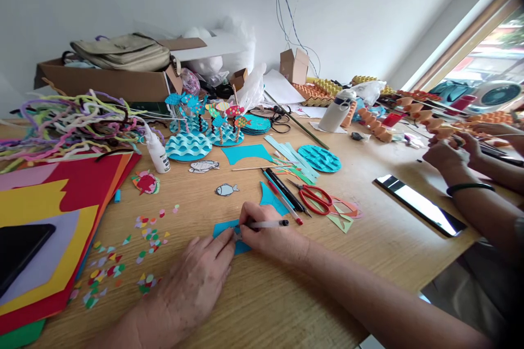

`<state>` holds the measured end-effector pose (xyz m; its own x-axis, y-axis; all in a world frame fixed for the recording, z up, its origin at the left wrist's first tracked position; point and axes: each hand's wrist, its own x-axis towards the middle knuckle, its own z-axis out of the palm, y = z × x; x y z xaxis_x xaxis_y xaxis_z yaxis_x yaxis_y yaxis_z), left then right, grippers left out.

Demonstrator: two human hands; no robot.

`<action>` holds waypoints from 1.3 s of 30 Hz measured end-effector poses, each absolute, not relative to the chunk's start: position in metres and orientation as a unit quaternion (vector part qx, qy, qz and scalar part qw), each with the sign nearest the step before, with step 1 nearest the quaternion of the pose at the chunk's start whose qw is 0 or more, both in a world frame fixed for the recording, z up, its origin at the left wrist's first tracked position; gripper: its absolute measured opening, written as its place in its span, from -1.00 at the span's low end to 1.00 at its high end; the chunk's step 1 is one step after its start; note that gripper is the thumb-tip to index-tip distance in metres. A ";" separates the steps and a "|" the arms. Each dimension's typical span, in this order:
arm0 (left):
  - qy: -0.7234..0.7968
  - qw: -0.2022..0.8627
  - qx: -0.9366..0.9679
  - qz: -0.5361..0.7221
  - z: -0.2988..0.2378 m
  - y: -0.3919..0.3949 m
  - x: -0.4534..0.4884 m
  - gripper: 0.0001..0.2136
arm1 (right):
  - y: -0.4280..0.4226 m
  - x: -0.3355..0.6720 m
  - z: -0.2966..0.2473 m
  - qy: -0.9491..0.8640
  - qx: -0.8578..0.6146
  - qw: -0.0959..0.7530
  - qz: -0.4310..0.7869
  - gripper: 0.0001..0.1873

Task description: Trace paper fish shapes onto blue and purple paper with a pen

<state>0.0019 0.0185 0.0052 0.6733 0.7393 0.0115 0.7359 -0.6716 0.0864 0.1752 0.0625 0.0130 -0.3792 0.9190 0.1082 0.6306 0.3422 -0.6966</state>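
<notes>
My right hand [262, 232] is closed around a pen [268, 224] with a dark cap end and a clear barrel. Its tip is hidden by my fingers, over a small piece of blue paper [220, 227] on the table. Flat beside it lies my left hand [196, 270], fingers stretched out with the fingertips pressing on that paper. Just beyond my hands is a grey paper fish [226, 190]. Red-handled scissors [314, 198] rest to the right, near a red pen [286, 204] and several dark pens [289, 191].
Coloured paper sheets [82, 212] and a phone [24, 251] lie at left, with paper confetti [110, 270] nearby. A glue bottle [155, 148] stands behind, beside wavy blue discs [188, 145] and pipe cleaners [82, 120]. At right are another phone [417, 204] and another person's hands [448, 155].
</notes>
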 end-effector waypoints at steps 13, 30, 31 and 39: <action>0.403 0.057 0.913 0.011 0.007 0.021 0.002 -0.61 | 0.057 0.174 0.015 -0.783 -0.492 0.245 0.292 -0.85; 0.404 0.056 0.913 0.023 0.006 0.021 0.002 -0.61 | 0.056 0.176 0.008 -0.752 -0.514 0.294 0.289 -0.86; 0.402 0.053 0.914 0.024 0.005 0.021 0.002 -0.62 | 0.056 0.176 0.008 -0.750 -0.517 0.299 0.285 -0.86; 0.399 0.038 0.915 0.051 0.002 0.020 0.001 -0.62 | 0.056 0.173 0.002 -0.756 -0.517 0.301 0.266 -0.88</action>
